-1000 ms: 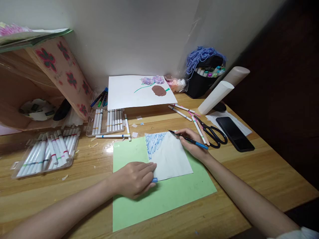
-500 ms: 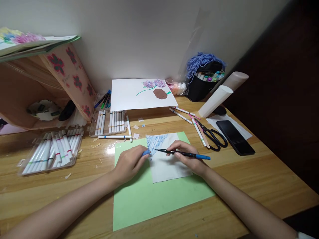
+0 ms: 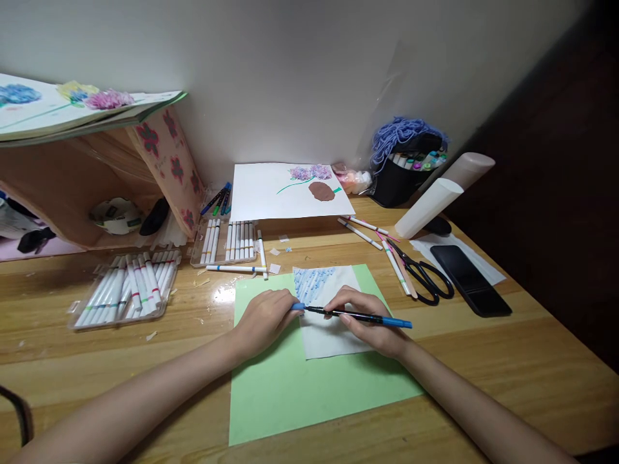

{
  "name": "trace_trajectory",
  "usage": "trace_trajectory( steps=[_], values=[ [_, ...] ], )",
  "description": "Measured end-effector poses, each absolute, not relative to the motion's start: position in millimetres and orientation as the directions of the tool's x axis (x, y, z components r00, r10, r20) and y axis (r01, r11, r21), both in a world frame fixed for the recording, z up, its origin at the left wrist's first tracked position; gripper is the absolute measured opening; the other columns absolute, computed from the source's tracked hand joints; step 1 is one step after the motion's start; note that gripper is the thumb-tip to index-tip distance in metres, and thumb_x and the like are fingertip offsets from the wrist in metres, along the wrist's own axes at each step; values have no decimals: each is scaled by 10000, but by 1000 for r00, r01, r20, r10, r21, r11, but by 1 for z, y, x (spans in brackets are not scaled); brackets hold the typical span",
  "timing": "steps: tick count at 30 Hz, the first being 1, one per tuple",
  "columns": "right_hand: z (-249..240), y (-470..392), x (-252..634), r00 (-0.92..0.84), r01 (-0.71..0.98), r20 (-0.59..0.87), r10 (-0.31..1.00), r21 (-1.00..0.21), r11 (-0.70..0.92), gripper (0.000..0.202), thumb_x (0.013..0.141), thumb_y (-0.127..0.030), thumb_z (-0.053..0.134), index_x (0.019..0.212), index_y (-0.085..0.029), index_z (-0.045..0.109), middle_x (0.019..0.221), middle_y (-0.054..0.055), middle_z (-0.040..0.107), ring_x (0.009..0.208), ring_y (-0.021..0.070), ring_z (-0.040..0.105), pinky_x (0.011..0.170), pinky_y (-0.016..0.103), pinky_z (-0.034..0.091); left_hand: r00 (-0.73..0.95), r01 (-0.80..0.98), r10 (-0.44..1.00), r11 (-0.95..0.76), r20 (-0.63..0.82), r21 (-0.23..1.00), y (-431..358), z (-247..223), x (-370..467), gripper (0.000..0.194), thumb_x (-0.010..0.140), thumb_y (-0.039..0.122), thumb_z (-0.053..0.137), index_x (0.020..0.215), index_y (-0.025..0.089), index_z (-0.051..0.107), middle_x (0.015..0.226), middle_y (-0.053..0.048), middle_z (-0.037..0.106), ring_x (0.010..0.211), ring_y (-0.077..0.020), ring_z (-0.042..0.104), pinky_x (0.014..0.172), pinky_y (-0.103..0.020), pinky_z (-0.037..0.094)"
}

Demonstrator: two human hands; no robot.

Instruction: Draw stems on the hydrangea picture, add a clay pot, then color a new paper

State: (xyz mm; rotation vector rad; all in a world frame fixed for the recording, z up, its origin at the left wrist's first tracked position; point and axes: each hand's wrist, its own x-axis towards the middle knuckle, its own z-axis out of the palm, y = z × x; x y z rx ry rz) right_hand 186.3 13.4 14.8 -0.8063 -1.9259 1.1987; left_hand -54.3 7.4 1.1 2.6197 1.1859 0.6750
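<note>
A pale wall (image 3: 271,77) rises behind a wood-grained counter (image 3: 512,361) strewn with craft supplies. On the counter lies a green sheet (image 3: 290,399), and on top of it a smaller white paper (image 3: 329,341) with slanting blue strokes over its upper left part. Above that paper the two hands meet across a black pen (image 3: 372,318) with a blue tail end.

The right hand (image 3: 365,319) pinches the pen near its front, thumb against fingers, the pen lying almost level. The left hand (image 3: 268,322) is curled, its thumb and fingers pinching a blue cap (image 3: 298,307) right at the pen's tip. Whether the tip is inside the cap or only up against its mouth, I cannot tell.

The likeliest slip is in that small meeting: if cap and tip are out of line, the nib could catch the rim or leave ink on the left fingers. Because both are held over the white paper, a dropped cap or dipping tip could put a stray mark on it. Neither hand seems to be pinning the paper, so a brushing wrist might shift it on the green sheet. Fresh strokes, if damp, could smear under the left hand. The scissors (image 3: 410,263) and phone (image 3: 469,280) lie well apart from the pen.
</note>
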Motion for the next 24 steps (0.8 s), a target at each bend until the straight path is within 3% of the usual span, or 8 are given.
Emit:
trace_trajectory(
  steps=[8, 15, 19, 22, 24],
  values=[
    [25, 11, 181, -648, 249, 139, 749, -891, 380, 197, 850, -154, 523, 1003, -197, 639, 925, 47, 652, 833, 149, 606, 731, 256, 452, 694, 646, 617, -761, 372, 58, 4, -6, -53, 489, 1000, 394, 183, 686, 175, 487, 562, -5, 561, 456, -141, 458, 480, -277, 269],
    [15, 3, 171, -737, 158, 213, 642, -869, 469, 180, 873, -157, 481, 1032, -178, 565, 967, 80, 640, 886, 158, 602, 780, 285, 477, 817, 535, 541, -840, 198, 85, 6, -5, -58, 326, 976, 277, 283, 731, 177, 474, 581, -16, 573, 454, -159, 482, 468, -279, 326],
    [12, 5, 170, -772, 95, 303, 558, -814, 573, 217, 881, -140, 451, 1075, -189, 532, 987, 98, 645, 912, 171, 596, 794, 309, 486, 829, 517, 545, -832, 126, 201, 12, 6, -60, 266, 954, 249, 349, 751, 171, 503, 598, -23, 578, 491, -157, 504, 503, -267, 375],
    [10, 6, 170, -723, 80, 379, 578, -785, 614, 242, 893, -132, 456, 1103, -216, 541, 947, 76, 673, 872, 166, 609, 771, 300, 490, 635, 605, 749, -634, 189, 482, 18, 19, -58, 165, 943, 293, 420, 956, 177, 537, 803, -34, 626, 627, -151, 555, 604, -262, 432],
    [9, 6, 172, -647, 87, 424, 634, -785, 613, 248, 907, -126, 437, 1097, -236, 553, 923, 60, 685, 859, 166, 618, 777, 304, 490, 432, 583, 879, -442, 200, 682, 20, 27, -55, 261, 922, 304, 466, 1166, 209, 465, 988, -45, 597, 708, -140, 555, 675, -271, 453]
  ],
)
